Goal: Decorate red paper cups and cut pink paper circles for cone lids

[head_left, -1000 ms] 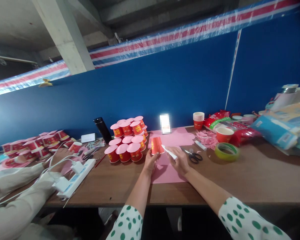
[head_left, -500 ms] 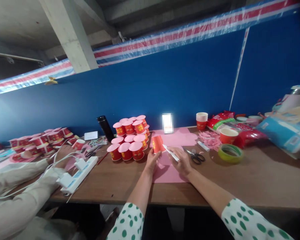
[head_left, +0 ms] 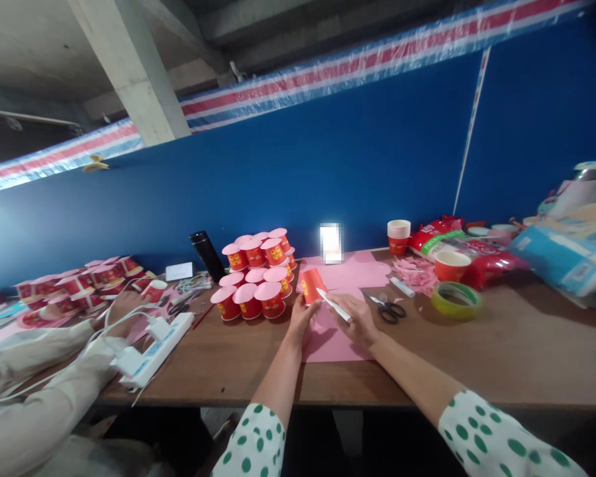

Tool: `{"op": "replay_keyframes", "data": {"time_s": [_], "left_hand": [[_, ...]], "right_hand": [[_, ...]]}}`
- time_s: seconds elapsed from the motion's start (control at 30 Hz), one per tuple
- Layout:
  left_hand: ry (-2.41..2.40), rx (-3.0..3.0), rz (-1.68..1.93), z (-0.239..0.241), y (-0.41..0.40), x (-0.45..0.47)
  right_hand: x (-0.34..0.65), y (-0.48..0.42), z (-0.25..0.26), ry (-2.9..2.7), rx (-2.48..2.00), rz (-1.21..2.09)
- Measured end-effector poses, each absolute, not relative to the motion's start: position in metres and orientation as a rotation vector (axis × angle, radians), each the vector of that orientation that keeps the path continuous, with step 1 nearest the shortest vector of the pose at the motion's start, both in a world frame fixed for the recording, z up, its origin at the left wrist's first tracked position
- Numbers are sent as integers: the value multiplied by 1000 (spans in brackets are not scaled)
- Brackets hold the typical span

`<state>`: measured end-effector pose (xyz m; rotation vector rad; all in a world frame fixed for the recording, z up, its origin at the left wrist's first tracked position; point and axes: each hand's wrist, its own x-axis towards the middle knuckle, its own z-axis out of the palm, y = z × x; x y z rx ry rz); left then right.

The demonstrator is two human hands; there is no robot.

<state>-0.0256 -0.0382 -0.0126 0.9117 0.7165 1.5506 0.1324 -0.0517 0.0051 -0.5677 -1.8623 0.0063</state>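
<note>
My left hand [head_left: 304, 319] is closed around the lower left part of a red paper cup [head_left: 312, 285] with gold print, held tilted above pink paper [head_left: 338, 343]. In my right hand [head_left: 357, 319] is a white pen [head_left: 335, 306], its tip at the lower right side of the cup. Whether the tip touches the cup is too small to tell. Black-handled scissors [head_left: 391, 311] lie just right of my right hand. Left of my hands stand several stacked red cups topped with pink paper discs [head_left: 253, 291].
A power strip [head_left: 153, 351] with plugs and cables lies at the left, beside a co-worker's sleeve [head_left: 54, 371]. Behind stand a black bottle [head_left: 207, 255] and a lit screen [head_left: 332, 244]. Rightward are green tape [head_left: 457, 301], pink scraps [head_left: 414, 275], a glue stick [head_left: 401, 287] and stacked cups [head_left: 398, 237].
The pen tip has shifted left and slightly down along the cup. The cup is tilted a little more to the left. Both hands keep their hold.
</note>
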Motion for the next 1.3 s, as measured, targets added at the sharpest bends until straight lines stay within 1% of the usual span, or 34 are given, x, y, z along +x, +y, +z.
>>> {"op": "replay_keyframes", "data": {"time_s": [0.4, 1.3], "left_hand": [[742, 926, 1570, -24, -30, -29], [751, 943, 1558, -13, -39, -25]], "right_hand": [[134, -51, 6, -1873, -592, -32], [133, -51, 7, -1864, -625, 10]]}}
